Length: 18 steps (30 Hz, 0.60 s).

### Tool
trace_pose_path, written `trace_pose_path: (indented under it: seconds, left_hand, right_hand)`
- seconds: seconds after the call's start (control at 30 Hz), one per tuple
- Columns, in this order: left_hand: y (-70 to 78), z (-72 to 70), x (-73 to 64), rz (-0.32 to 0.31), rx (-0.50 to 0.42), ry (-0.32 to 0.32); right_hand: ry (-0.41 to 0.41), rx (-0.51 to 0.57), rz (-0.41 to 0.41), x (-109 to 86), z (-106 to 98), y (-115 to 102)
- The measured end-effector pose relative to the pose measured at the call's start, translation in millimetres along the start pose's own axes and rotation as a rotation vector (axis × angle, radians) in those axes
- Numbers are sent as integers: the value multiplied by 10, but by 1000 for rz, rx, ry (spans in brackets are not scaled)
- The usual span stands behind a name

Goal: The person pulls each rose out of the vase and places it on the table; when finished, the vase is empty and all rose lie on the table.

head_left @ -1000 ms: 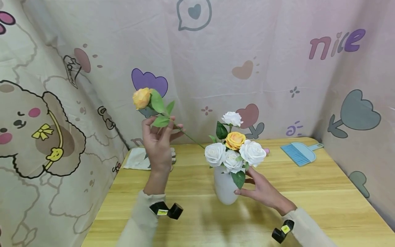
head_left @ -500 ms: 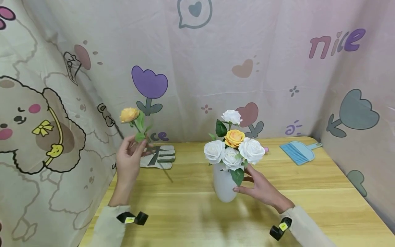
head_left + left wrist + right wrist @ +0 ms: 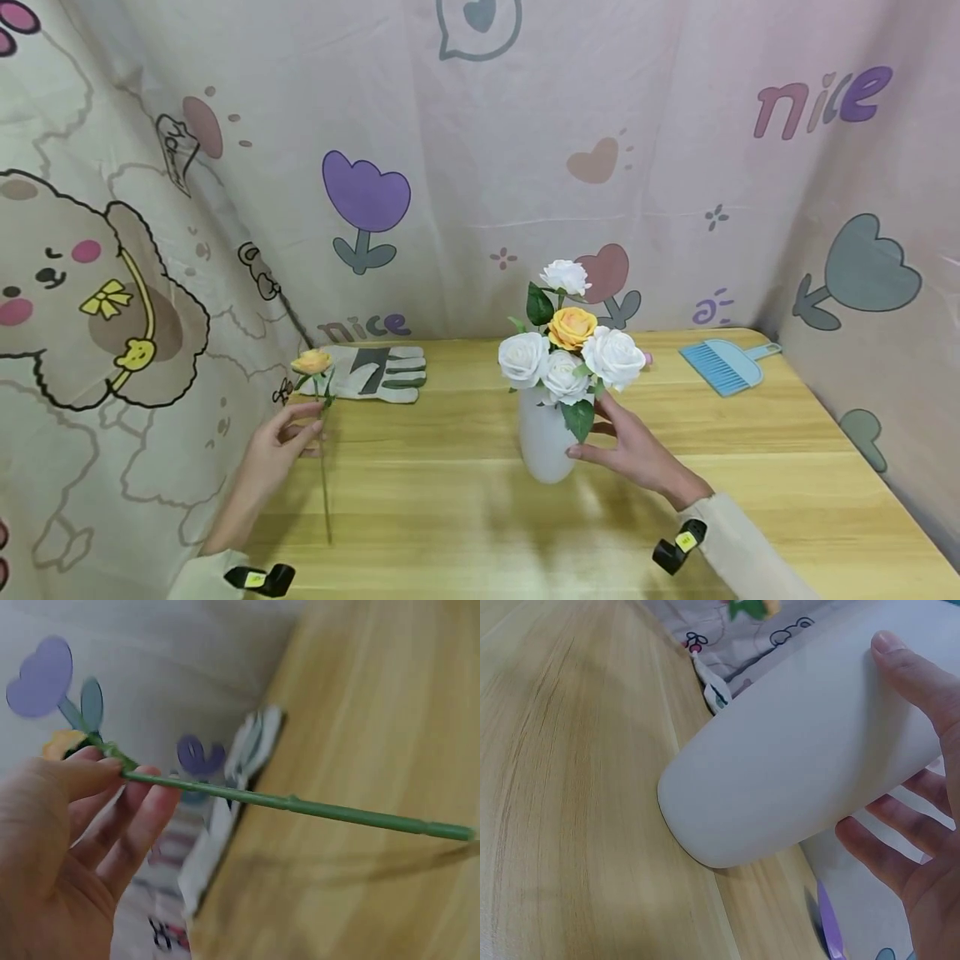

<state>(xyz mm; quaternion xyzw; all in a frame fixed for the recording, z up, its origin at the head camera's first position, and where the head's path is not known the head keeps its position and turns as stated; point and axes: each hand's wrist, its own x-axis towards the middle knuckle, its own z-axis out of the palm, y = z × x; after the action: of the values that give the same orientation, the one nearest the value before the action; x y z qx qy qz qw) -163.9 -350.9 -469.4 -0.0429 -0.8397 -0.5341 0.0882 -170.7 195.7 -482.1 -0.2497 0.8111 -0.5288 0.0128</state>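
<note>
My left hand (image 3: 283, 446) pinches the thin green stem (image 3: 352, 815) of a yellow rose (image 3: 311, 361) between thumb and fingers, just below the bloom. In the head view that rose stands nearly upright over the table's left side, its stem pointing down. At centre, a white vase (image 3: 546, 446) bears several white roses (image 3: 613, 358) and one yellow rose (image 3: 573, 327) with dark leaves. My right hand (image 3: 637, 446) holds the vase from its right side, thumb in front and fingers behind. The right wrist view shows the vase's base (image 3: 712, 825) on the wood.
A white and grey work glove (image 3: 386, 373) lies at the back left of the wooden table (image 3: 435, 508). Toward the back right is a light blue dustpan and brush (image 3: 726, 367). Something small and pink (image 3: 648, 360) shows behind the flowers. Printed curtains (image 3: 480, 167) enclose the table.
My left hand has carried the single yellow rose left, down and nearer, away from the vase, turning its stem from slanted to near vertical. The glove is uncovered. My right hand stays on the vase.
</note>
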Motion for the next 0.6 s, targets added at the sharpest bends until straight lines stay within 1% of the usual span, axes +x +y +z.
trace_pose_path:
  seconds: [0.1,0.23,0.37,0.53,0.6]
  left_hand:
    - [-159,-75,-44,-38,43,-46]
    - [-286,-119,-82,-87,94,-102]
    - [-355,-116,-124,-138,115,-167]
    - [-397,-98,-147,-223,138,-220]
    - [-410,-88,-145,-275,131,-236]
  right_hand:
    - [-1,-1,9,-4,-4,-14]
    - [-1,-1,19,-8,-5,-18]
    - [-3,-2,21,-2,0,-9]
    - [-6,-4,27,-2,1,-7]
    - [-4,-6,32,-8,-3,-10]
